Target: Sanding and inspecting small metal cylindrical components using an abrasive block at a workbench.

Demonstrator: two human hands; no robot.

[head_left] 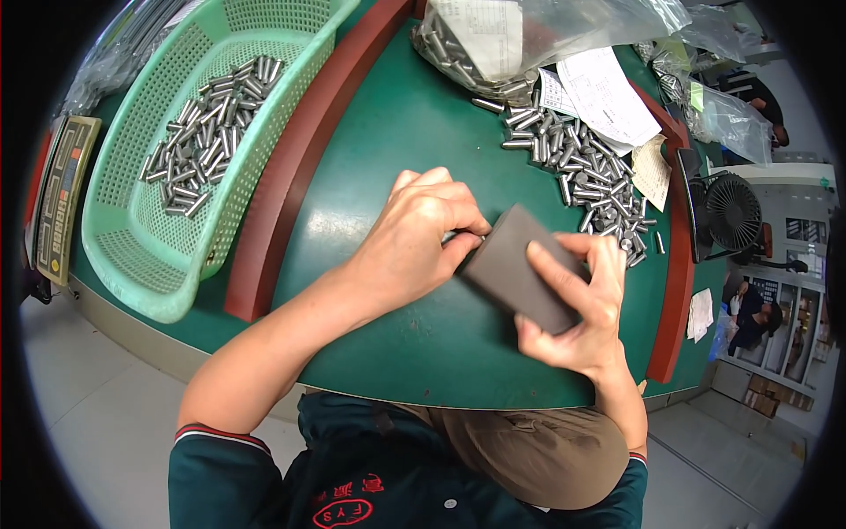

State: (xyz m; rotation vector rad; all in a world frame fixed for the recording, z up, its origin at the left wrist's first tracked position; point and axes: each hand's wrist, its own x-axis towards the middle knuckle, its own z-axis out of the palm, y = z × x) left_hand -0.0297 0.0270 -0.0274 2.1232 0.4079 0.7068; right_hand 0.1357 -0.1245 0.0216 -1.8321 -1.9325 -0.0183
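Observation:
My left hand [421, 227] is closed in a pinch over the middle of the green table. Between its thumb and fingers shows a bit of a small metal pin, mostly hidden. Against those fingertips lies one corner of a flat grey-brown abrasive block [522, 264], slightly tilted above the tabletop. My right hand [582, 304] grips this block from the right, with fingers over its top and far edge and the thumb at its near edge. Beyond the right hand spreads a loose heap of short steel pins [589, 167].
A mint-green plastic basket [233, 225] on the left holds many pins. Dark red rails [295, 167] [674, 291] flank the work area. At the back lie a clear bag [564, 35] of pins and paper slips [608, 97]. A black fan [733, 212] stands right.

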